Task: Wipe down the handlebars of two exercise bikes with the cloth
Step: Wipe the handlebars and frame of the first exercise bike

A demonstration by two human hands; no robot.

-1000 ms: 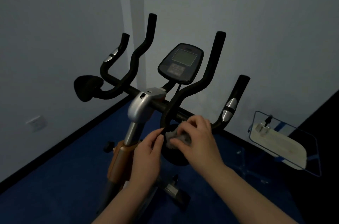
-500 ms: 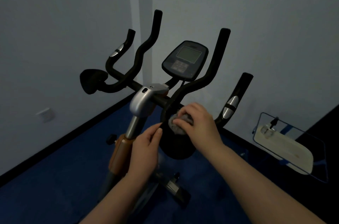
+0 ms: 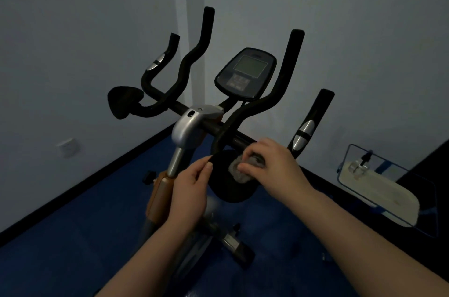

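One exercise bike stands before me with black handlebars [image 3: 245, 117], a silver stem clamp [image 3: 192, 124] and a console [image 3: 245, 73]. The near right elbow pad [image 3: 230, 187] is round and black. My right hand [image 3: 269, 163] presses a small grey cloth [image 3: 240, 170] onto that pad, just below the cross bar. My left hand [image 3: 192, 189] pinches the pad's left edge between thumb and fingers. The left elbow pad [image 3: 124, 102] sits free at the far left. Only this one bike is visible.
Pale walls meet in a corner behind the bike, over a dark blue floor [image 3: 73, 236]. A wall socket [image 3: 68, 147] is low on the left. A blue wire-framed rack holding a white pad [image 3: 379, 189] stands at the right.
My right hand with the cloth slid slightly right and back down across the pad. My left hand kept its pinch on the pad's edge. The view shifted a little.
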